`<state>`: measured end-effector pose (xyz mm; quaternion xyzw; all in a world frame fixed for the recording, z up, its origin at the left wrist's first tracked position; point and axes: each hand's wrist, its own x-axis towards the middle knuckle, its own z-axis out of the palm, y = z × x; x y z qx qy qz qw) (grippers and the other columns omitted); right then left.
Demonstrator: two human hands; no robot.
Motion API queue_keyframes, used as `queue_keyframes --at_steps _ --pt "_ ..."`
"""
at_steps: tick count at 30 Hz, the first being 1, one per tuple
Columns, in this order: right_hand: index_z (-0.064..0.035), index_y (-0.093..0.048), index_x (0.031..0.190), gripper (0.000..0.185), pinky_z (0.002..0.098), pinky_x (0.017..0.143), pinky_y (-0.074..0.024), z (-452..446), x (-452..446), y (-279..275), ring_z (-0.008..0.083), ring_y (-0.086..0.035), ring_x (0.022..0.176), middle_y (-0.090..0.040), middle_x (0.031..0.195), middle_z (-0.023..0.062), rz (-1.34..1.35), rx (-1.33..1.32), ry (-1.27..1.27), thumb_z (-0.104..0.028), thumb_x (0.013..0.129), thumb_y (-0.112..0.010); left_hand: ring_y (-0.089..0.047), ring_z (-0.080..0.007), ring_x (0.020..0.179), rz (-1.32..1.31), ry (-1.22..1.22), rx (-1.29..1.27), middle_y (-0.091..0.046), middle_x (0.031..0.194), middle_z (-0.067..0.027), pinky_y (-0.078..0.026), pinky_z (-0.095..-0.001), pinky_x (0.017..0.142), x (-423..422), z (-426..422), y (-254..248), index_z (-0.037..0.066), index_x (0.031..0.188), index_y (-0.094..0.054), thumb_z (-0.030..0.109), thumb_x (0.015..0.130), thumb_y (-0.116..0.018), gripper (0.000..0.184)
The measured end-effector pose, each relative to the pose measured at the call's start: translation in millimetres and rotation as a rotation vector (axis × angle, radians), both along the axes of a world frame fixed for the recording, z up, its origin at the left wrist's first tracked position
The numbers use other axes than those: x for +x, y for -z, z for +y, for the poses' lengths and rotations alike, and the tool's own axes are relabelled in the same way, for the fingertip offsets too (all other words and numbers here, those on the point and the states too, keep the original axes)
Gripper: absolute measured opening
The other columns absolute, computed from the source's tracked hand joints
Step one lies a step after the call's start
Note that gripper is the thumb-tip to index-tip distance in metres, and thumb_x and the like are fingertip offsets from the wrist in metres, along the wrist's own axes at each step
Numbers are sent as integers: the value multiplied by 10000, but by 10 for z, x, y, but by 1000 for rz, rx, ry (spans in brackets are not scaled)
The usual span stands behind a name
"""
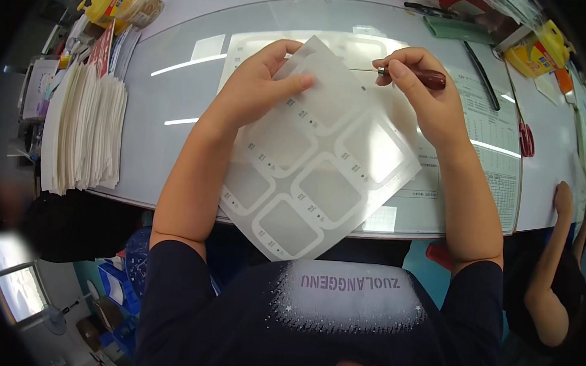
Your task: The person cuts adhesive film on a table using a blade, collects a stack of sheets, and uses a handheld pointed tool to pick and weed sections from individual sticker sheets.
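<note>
A translucent sheet (pixel 285 173) printed with several rounded white frames and small dark marks hangs tilted in front of me, one corner pointing away. My left hand (pixel 258 85) pinches its upper left edge, thumb on top and fingers underneath. In my right hand (pixel 428 104) is an awl (pixel 432 79) with a dark red handle, gripped between thumb and fingers. Its thin needle points left toward the sheet's upper right edge; whether the tip touches the sheet I cannot tell.
A glass-topped table (pixel 158 96) lies beneath, with printed papers (pixel 484 140) at right. A thick paper stack (pixel 84 129) stands at left. A black pen-like tool (pixel 482 75), red-handled scissors (pixel 526 140) and yellow containers (pixel 542 50) are around. Another person's arm (pixel 554 263) rests at right.
</note>
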<state>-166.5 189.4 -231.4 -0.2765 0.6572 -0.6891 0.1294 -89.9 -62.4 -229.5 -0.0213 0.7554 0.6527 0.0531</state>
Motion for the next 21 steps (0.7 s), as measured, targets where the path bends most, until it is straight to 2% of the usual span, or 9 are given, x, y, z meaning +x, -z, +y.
queue_keyframes --at_steps 1,13,16,21 --pt "-29 -636 1011 232 262 857 -471 -19 25 7 107 -612 892 -656 890 28 -11 9 -8 -248 940 -663 -660 -122 913 23 35 -7 -667 1036 -65 -534 -267 804 -21 -28 35 14 1246 -536 146 881 -725 431" --pt "-48 -626 975 174 234 770 -451 -71 168 119 76 -580 851 -638 885 2 166 73 86 -216 931 -640 -665 -129 915 60 14 -44 -668 1041 -74 -538 -262 799 65 8 100 15 1238 -548 149 871 -733 432" --pt "-46 -628 967 170 234 765 -448 -71 178 115 72 -576 839 -636 887 -4 188 80 88 -210 929 -646 -666 -146 842 104 11 -2 -698 987 -93 -527 -292 759 65 16 141 49 1243 -573 185 875 -722 419" --pt "-44 -633 964 155 227 751 -446 -88 195 124 66 -575 820 -631 888 -10 237 94 95 -191 924 -657 -654 -117 888 87 21 1 -675 1010 -60 -525 -250 779 83 25 98 23 1235 -565 165 866 -744 434"
